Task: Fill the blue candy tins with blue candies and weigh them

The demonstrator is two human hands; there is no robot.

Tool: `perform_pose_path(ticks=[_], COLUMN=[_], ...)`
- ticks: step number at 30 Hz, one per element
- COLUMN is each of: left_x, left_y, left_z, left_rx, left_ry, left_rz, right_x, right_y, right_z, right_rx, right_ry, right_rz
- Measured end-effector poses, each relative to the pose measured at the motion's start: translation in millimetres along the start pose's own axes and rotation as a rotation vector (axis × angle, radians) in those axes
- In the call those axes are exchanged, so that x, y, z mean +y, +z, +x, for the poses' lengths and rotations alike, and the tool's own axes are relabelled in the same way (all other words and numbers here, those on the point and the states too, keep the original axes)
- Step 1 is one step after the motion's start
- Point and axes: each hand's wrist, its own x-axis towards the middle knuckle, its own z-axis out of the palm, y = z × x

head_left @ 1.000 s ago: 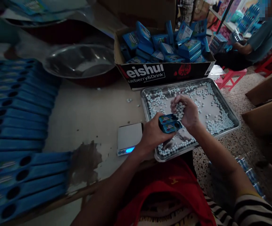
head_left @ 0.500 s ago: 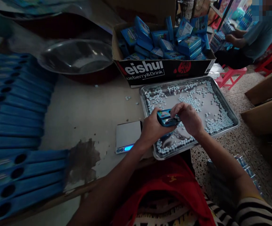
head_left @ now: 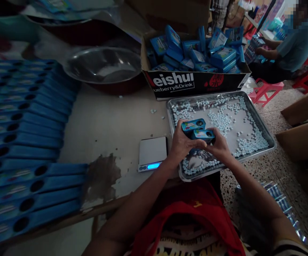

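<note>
Over the metal tray (head_left: 261,121), the right hand (head_left: 219,144) quits prodding, fingers clamped on the front blue box (head_left: 200,134), left hand (head_left: 181,145) gripping the rear box (head_left: 190,124), so loading's probably paused.

Carton (head_left: 200,81) front: white "eishui", red stroke before it; below, "ueberry&Drink", start out of sight at corner; further right, red emblem (head_left: 216,80) with dark Chinese characters, lower one 水. White label (head_left: 242,81) at carton's right end: print too small. Held tins (head_left: 193,125): light lettering, illegible. Tins in carton (head_left: 223,57), tin rows (head_left: 45,112): labels unreadable. Scale (head_left: 153,151): blue-lit display (head_left: 154,166), digits unreadable. Shirt (head_left: 188,244): lettering, illegible.
</note>
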Motion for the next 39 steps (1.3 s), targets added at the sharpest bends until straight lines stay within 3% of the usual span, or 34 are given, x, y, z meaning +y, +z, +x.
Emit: perform_pose_path(ticks=[4, 8, 11, 13, 16, 24, 27, 31, 34, 37, 39], left_x=[10.2, 19.2, 18.4, 13.2, 2.4, -17.3, -21.8, -26.1, -28.0, -26.3, -19.4], left_y=[-32.2, -96.7, -140.4, -156.8, -163.0, -157.3, -161.3, -165.3, -168.0, -176.0, -183.8], left_z=[-2.1, -12.1, -28.3, -38.6, -46.1, -39.4, -41.3, -43.7, -45.8, -48.7, -47.3], left_rx=[0.093, 0.245, 0.186, 0.119, 0.084, 0.118, 0.125, 0.075, 0.054, 0.074, 0.148], left_ry=[0.048, 0.133, 0.097, 0.058, 0.019, -0.052, -0.054, -0.068, -0.053, 0.046, 0.153], left_rz=[-0.079, 0.031, 0.125, 0.151, 0.141, 0.018, 0.035, 0.073, 0.042, -0.025, -0.054], right_x=[-17.6, -33.4, -37.2, -34.9, -27.7, -22.9, -17.5, -6.7, -9.3, -30.2, -54.2], right_y=[13.9, 17.1, 12.7, 8.0, 2.9, 8.4, -0.2, -18.7, -20.4, -10.7, -1.0], right_z=[9.1, 26.2, 36.9, 43.2, 56.6, 123.6, 136.1, 124.7, 104.8, 86.9, 80.0], right_rx=[0.016, 0.021, 0.101, 0.188, 0.291, 0.363, 0.41, 0.459, 0.379, 0.234, 0.152], right_ry=[-0.036, -0.096, -0.16, -0.166, -0.116, -0.123, -0.106, -0.084, -0.13, -0.242, -0.34], right_rz=[0.081, 0.208, 0.145, 0.062, 0.006, -0.171, -0.212, -0.166, -0.037, 0.174, 0.27])
